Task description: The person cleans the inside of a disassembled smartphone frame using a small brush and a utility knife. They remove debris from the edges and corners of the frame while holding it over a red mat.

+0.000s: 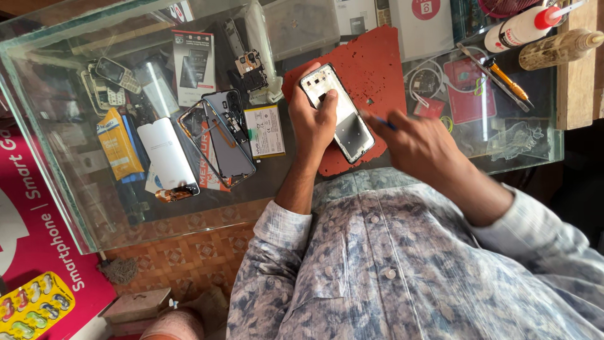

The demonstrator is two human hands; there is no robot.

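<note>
Glass-topped display surface [75,189], cluttered, seen from above; tiled floor below its near edge. Red, rough-edged work mat [371,69] lies on the glass.

Left hand [313,123] is wrapped around an opened smartphone frame with pale, bare inner back [340,113], held tilted just above the red mat, thumb across its upper part. Right hand [418,141] is blurred, pinched closed on a thin blue-tipped tool [385,123] whose tip is at the frame's right edge; cannot tell if it touches.

Left of the hands, on the glass: a dark disassembled phone with exposed board and flex cables [223,135], a flat white-and-yellow battery [264,130] just beside it, a white phone back cover [167,154].

Far right: orange-handled screwdriver [506,80], white glue bottle with red cap [525,25], well apart from the hands.
</note>
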